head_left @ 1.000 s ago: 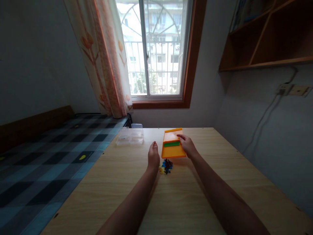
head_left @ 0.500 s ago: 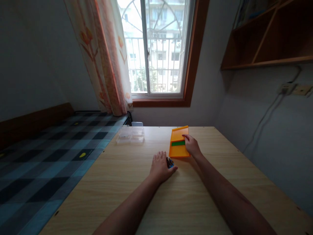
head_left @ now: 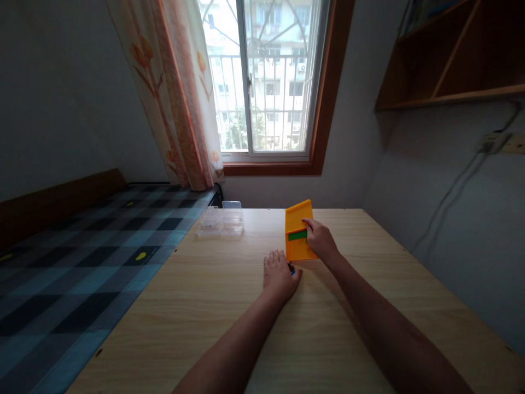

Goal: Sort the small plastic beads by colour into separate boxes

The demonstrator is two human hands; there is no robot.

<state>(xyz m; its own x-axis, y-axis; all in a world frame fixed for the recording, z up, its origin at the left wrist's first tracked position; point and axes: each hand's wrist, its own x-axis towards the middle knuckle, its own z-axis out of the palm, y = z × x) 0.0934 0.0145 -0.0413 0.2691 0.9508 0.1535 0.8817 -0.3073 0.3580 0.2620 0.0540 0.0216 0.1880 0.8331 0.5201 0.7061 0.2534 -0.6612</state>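
Observation:
My right hand (head_left: 322, 239) grips the right side of an open orange plastic case (head_left: 298, 217), thumb and fingers closed on it. The case is unfolded in two halves and tilted, its lower edge close to the table. A green strip (head_left: 296, 235) lies across its middle. Just below the case, my left hand (head_left: 281, 276) rests on the table, fingers stretched out and thumb apart. Between that thumb and forefinger sits a little heap of small dark and blue pieces (head_left: 291, 268), mostly covered by the hand, their kind too small to tell.
Clear plastic boxes (head_left: 221, 223) with raised lids stand at the far left of the wooden table (head_left: 197, 306). A bed with a checked cover (head_left: 102, 246) runs along the left. Shelves (head_left: 455, 71) hang on the right wall above a cable.
The case has tilted up more steeply in my right hand. My left hand has slid right and slightly forward, covering more of the small pieces. The view has shifted slightly.

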